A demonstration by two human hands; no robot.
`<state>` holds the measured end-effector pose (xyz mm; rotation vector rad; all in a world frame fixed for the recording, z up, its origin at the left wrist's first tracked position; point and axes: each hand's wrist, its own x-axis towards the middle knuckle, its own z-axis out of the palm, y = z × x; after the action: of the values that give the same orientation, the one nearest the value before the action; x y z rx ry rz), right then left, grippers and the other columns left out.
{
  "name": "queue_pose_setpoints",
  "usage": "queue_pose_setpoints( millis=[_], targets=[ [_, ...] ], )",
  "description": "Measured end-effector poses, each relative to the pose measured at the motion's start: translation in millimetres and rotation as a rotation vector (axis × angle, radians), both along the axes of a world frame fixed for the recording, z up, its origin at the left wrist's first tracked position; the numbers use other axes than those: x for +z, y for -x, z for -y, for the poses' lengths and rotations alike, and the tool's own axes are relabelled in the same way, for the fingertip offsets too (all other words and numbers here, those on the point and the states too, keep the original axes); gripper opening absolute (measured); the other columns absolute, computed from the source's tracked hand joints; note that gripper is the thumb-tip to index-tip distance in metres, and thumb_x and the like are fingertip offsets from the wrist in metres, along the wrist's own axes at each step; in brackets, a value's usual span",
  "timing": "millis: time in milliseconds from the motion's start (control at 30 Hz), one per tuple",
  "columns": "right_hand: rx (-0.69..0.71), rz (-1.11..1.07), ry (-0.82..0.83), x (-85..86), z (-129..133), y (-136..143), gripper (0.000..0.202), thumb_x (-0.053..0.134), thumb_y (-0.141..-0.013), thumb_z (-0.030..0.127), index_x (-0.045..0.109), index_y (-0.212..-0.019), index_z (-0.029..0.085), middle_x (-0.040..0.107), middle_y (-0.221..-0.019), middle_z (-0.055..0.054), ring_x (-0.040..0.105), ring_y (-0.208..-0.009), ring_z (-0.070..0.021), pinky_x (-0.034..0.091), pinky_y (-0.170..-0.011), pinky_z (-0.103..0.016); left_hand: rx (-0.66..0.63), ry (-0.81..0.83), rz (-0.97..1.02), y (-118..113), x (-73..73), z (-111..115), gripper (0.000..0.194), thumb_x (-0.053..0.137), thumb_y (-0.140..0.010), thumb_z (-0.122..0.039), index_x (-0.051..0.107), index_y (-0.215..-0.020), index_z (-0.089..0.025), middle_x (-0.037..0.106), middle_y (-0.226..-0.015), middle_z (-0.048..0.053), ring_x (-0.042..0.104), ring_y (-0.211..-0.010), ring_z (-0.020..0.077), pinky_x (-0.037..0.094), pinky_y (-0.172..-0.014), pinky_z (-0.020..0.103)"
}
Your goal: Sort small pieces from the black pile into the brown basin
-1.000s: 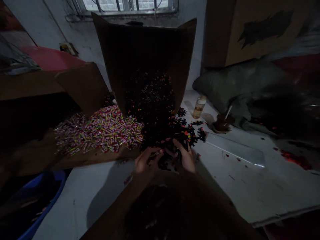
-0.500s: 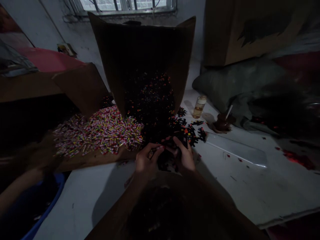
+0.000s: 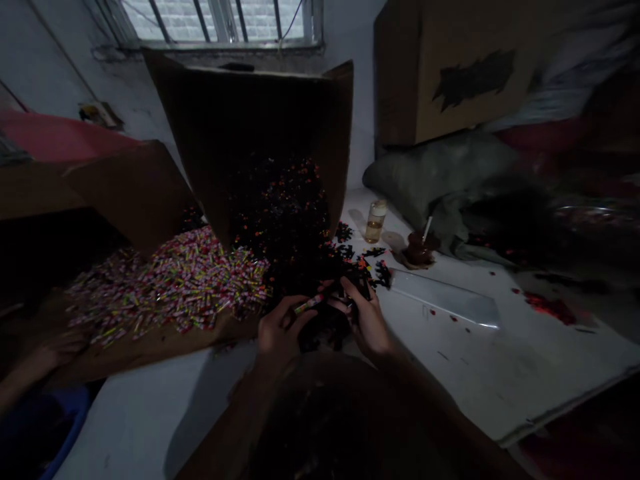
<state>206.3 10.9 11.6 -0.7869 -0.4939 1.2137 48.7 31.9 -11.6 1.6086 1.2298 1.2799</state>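
Low in the middle of the head view, my left hand (image 3: 284, 328) pinches a small printed tube (image 3: 309, 305) between thumb and fingers. My right hand (image 3: 369, 319) faces it, fingers curled around small black pieces (image 3: 350, 293); their exact shape is lost in the dark. The tube's right end lies close to the right fingers, and I cannot tell whether they touch. Just beyond my hands, a heap of black pieces with orange bits (image 3: 295, 207) spills from a cardboard box (image 3: 337, 133) lying open toward me. To the left lies a pile of similar colourful tubes (image 3: 200, 283).
Right of the heap stand a small bottle of yellowish liquid (image 3: 374, 223) and a brown pot with a white stick (image 3: 420, 248). A clear plastic bag (image 3: 445, 298) lies on the white table (image 3: 480, 380). At left are another person's hand (image 3: 55, 350) and a blue tub (image 3: 75, 427).
The view has swung to the right, so things sit further left. The tube in my left hand shows more plainly now. The other person's hand has moved from above the tub to the tube pile's edge.
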Motion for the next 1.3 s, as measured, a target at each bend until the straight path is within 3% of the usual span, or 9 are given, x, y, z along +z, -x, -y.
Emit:
queue_pose_setpoints(
  millis=[100,200,400,533,633,833,967,1133,1300],
  targets=[
    [0.059,0.105,-0.026,13.7,16.2,-15.5,0.039,0.09,-0.067,0.039,0.064,-0.091,0.023,0.076,-0.082,-0.001,0.074,-0.069,-0.0205,0.063,-0.067,-0.034,0.009,0.049,0.24,2.3,-4.2,-0.3,0.032,0.081,-0.072,-0.05,0.074,-0.088,-0.022,0.045,-0.049,-0.009,0.034,-0.04,0.0073,0.026,-0.041,0.02],
    [0.11,0.232,-0.035,22.2,40.2,-32.6,0.036,0.085,-0.073,0.041,0.065,-0.096,0.023,0.078,-0.087,-0.003,0.074,-0.067,-0.021,0.062,-0.064,-0.035,-0.106,0.039,0.455,-1.4,-4.2,-0.2,0.045,0.078,-0.07,-0.064,0.069,-0.078,-0.02,0.037,-0.044,-0.01,0.026,-0.035,0.0053,0.02,-0.036,0.019],
    [0.474,0.672,-0.034,6.6,65.6,-37.9,0.03,0.086,-0.068,0.037,0.076,-0.093,0.025,0.075,-0.088,0.001,0.069,-0.083,-0.0208,0.054,-0.074,-0.03,-0.048,0.318,0.563,-12.5,12.9,-0.6,0.057,0.069,-0.072,-0.076,0.056,-0.07,-0.021,0.032,-0.044,-0.011,0.029,-0.033,0.0059,0.022,-0.031,0.017],
    [0.283,0.734,0.049,-8.5,50.7,-12.3,0.029,0.079,-0.073,0.053,0.073,-0.077,0.024,0.067,-0.073,0.003,0.06,-0.074,-0.0185,0.048,-0.071,-0.029,-0.058,0.395,0.616,-24.8,24.2,-3.5,0.056,0.071,-0.071,-0.075,0.057,-0.076,-0.021,0.035,-0.047,-0.011,0.033,-0.036,0.0058,0.024,-0.033,0.016],
    [0.357,0.648,0.138,-11.5,32.4,9.2,0.038,0.082,-0.066,0.055,0.073,-0.084,0.023,0.066,-0.072,0.003,0.057,-0.067,-0.0165,0.045,-0.066,-0.028,0.013,0.247,0.613,-34.8,27.2,-14.4,0.058,0.067,-0.072,-0.077,0.056,-0.072,-0.021,0.036,-0.047,-0.01,0.036,-0.039,0.0068,0.028,-0.036,0.018],
    [0.243,0.62,0.122,-21.6,-9.9,22.8,0.045,0.08,-0.061,0.062,0.066,-0.062,0.019,0.055,-0.055,0.004,0.045,-0.053,-0.0121,0.033,-0.051,-0.026,0.163,0.047,0.357,-33.2,10.5,-49.4,0.054,0.05,-0.086,-0.073,0.057,-0.073,-0.021,0.046,-0.055,-0.006,0.045,-0.048,0.0112,0.035,-0.047,0.023],
    [0.123,0.583,0.12,-33.2,-29.2,16.2,0.043,0.075,-0.066,0.062,0.064,-0.064,0.021,0.051,-0.052,0.006,0.04,-0.045,-0.0102,0.029,-0.043,-0.025,0.029,0.0,0.105,-22.8,-4.1,-55.3,0.045,0.051,-0.091,-0.059,0.061,-0.069,-0.02,0.057,-0.062,-0.002,0.057,-0.062,0.0154,0.043,-0.062,0.025],
    [0.023,0.477,0.114,-41.1,-35.8,4.0,0.046,0.076,-0.063,0.064,0.061,-0.065,0.021,0.05,-0.053,0.005,0.04,-0.045,-0.0094,0.029,-0.04,-0.023,-0.199,0.028,0.058,-24.2,-4.7,-45.1,0.028,0.065,-0.084,-0.046,0.075,-0.083,-0.02,0.07,-0.074,0.0,0.061,-0.07,0.0158,0.044,-0.066,0.024],
    [-0.149,0.348,0.068,-35.3,-38.6,-4.5,0.054,0.064,-0.073,0.076,0.068,-0.077,0.022,0.063,-0.068,0.0,0.048,-0.053,-0.0119,0.034,-0.043,-0.024,-0.236,0.172,0.23,-29.6,-1.9,-36.2,0.034,0.067,-0.083,-0.05,0.071,-0.096,-0.019,0.044,-0.052,-0.009,0.037,-0.045,0.0088,0.028,-0.046,0.021]
  ],
)
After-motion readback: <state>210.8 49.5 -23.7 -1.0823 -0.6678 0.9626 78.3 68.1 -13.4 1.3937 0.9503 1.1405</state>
